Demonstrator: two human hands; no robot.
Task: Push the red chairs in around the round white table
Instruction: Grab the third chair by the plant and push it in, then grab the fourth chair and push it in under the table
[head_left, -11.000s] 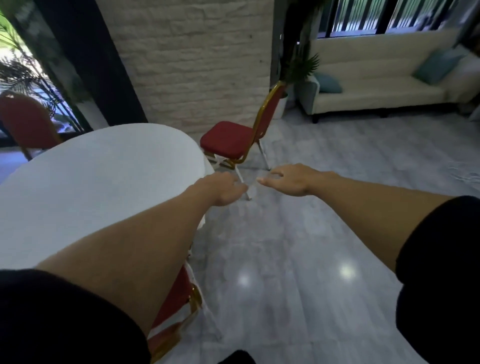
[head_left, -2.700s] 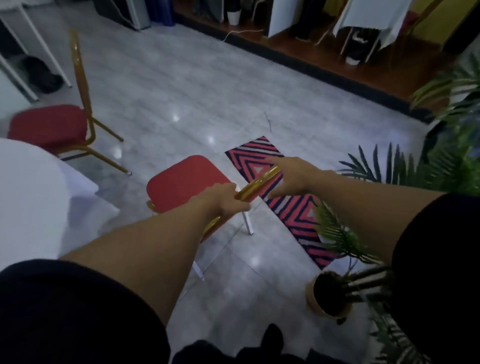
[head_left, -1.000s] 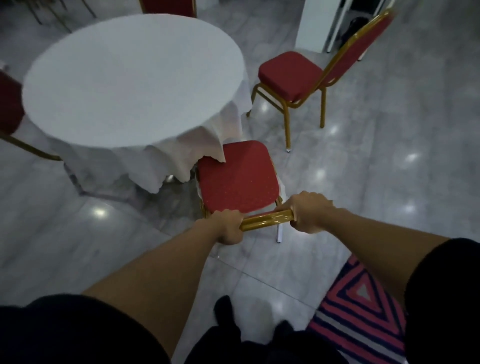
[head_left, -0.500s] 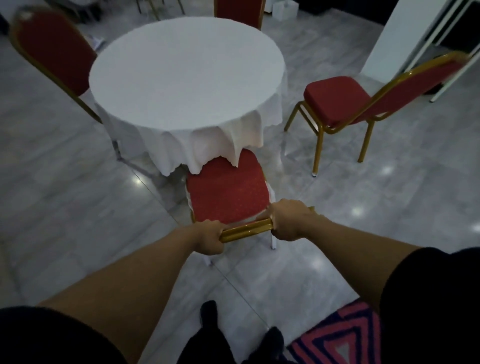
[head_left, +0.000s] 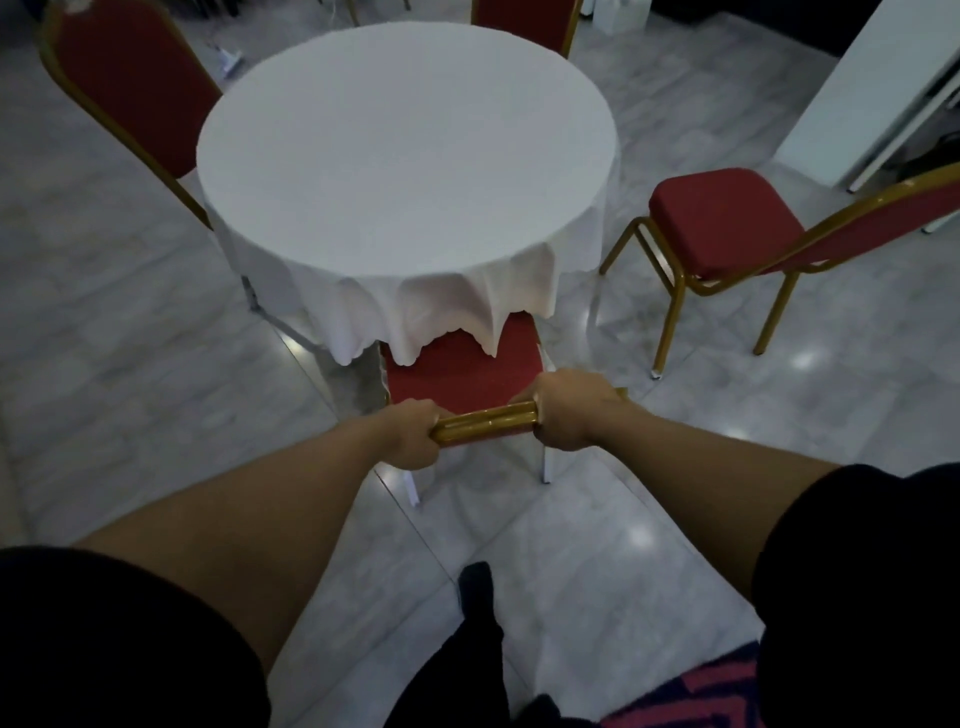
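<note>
Spreading across the whole view, the grey tiled floor (head_left: 156, 364) shines with spots of reflected light. On it stands the round table (head_left: 405, 150), covered by a white cloth (head_left: 457, 301) whose edge hangs down in uneven folds.

Four red chairs with gold frames surround it. The right chair (head_left: 727, 228) stands well apart from the table, its seat fully clear of the cloth and its back leaning out toward the picture's right edge. The left chair (head_left: 135, 88) is close in, its tall back just beside the table edge. The far chair (head_left: 519, 23) shows only the top of its back behind the table's far rim. The near chair (head_left: 467, 369) has the front of its seat under the hanging cloth, while the rear of the seat is clear of it; its white-tipped rear legs rest on the tiles.

A white panel (head_left: 862, 88) stands at the upper right. A red and dark patterned rug (head_left: 691, 696) shows at the lower right corner, and a dark-clad foot (head_left: 475, 587) is planted on the floor below the near chair.

Both bare forearms reach forward from black sleeves. The left hand (head_left: 410, 434) is closed around the left end of the gold top rail (head_left: 483, 423) of the near chair's back. The right hand (head_left: 569, 410) is closed around the rail's right end, knuckles up. A short stretch of rail shows between the two fists.
</note>
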